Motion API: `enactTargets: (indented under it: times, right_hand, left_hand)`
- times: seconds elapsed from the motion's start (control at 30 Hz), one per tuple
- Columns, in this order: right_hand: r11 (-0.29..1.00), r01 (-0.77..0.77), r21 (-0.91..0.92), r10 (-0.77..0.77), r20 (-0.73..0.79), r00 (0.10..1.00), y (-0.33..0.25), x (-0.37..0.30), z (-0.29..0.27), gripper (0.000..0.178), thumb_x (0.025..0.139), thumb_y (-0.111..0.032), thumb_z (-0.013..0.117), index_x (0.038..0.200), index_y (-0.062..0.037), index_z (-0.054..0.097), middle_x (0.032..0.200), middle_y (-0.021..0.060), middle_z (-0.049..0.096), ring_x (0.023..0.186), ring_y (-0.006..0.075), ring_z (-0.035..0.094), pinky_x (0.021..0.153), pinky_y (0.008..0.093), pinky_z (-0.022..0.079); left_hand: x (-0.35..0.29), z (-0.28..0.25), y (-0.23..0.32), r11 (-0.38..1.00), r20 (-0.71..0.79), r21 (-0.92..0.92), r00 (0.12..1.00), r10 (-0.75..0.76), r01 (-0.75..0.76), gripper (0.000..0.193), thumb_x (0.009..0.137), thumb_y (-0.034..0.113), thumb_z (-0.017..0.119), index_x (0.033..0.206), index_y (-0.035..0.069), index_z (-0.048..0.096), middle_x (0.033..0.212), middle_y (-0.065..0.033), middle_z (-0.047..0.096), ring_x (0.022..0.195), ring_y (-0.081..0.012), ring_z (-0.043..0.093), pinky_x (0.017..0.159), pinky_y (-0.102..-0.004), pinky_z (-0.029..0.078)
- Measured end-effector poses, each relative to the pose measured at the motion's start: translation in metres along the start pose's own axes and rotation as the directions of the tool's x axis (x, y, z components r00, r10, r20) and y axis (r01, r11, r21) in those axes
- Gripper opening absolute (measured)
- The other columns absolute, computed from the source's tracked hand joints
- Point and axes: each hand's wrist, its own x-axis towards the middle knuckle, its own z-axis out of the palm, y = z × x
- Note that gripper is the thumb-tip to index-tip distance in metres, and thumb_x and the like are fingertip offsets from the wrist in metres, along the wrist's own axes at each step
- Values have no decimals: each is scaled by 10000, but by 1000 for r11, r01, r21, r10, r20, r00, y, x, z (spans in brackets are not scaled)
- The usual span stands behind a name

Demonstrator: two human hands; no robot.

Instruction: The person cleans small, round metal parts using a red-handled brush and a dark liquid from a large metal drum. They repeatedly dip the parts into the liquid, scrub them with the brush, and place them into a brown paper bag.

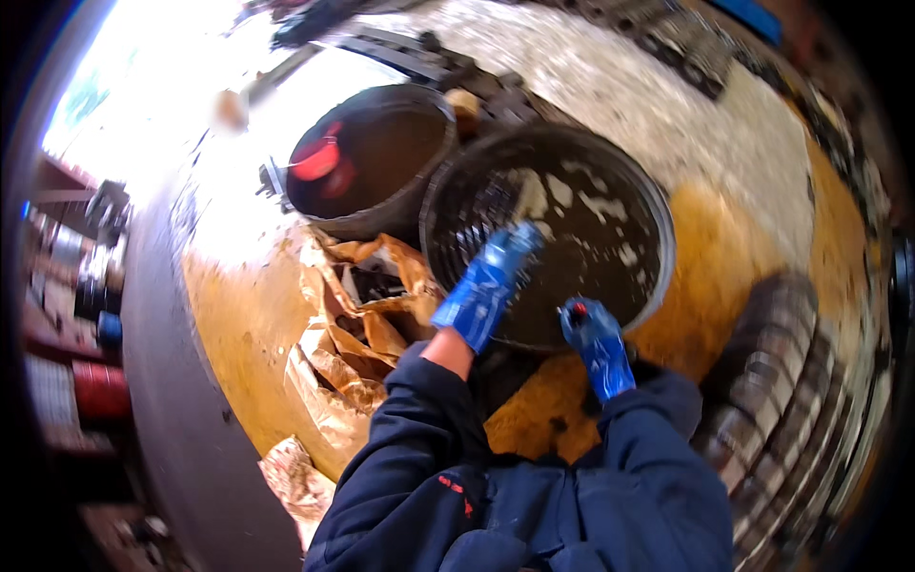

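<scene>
Person's right hand (595, 334) is curled round a small, apparently red-tipped piece (579, 309), right of frame centre by the tub (664, 238), likely light, slick, best gripped mid-body; left hand (507, 255) blurred, can't tell its grip.

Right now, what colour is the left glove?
The left glove is blue with pale streaks; head view.
</scene>
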Motion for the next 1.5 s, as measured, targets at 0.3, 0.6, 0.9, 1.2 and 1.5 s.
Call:
enactTargets:
  times: [0.3,0.6,0.9,1.2,1.5]
  right_hand:
    - [949,-306,-72,314,244,917,-2,16,29,239,860,-351,747,858,-112,746,899,141,749,892,354,718,823,439,580]
    - [983,-83,-165,106,140,984,39,-10,27,291,880,-381,719,835,-93,730,873,170,738,821,379,709,747,453,575]
    - [948,-312,-63,309,419,854,3,10,28,248,922,-292,667,895,-53,727,840,132,741,801,329,722,753,407,565]
    - [864,-420,277,228,527,818,23,9,25,154,943,-73,669,1071,12,664,982,53,698,889,154,662,798,267,520]
    - [804,-455,382,229,508,830,35,9,30,112,949,-53,655,1037,15,674,971,63,706,887,151,667,796,283,527]
  left_hand:
    - [-58,37,69,969,-49,60,971,-236,239,453,955,477,705,1124,57,680,890,-37,674,737,-135,596,625,-294,490]
    - [-71,50,76,995,-99,17,990,-100,103,525,924,483,741,1217,51,686,983,-68,694,843,-154,617,754,-316,529]
    - [-69,40,84,947,-243,303,969,-33,108,560,886,505,726,1149,13,688,1022,-189,724,945,-275,694,846,-389,540]
    - [-85,36,102,903,-210,429,971,111,-11,579,889,513,685,1120,-18,689,1057,-253,712,1006,-382,690,892,-434,533]
    - [-81,37,101,865,-228,500,955,189,-52,587,888,509,683,1130,-26,686,1030,-264,719,988,-407,697,881,-454,546]
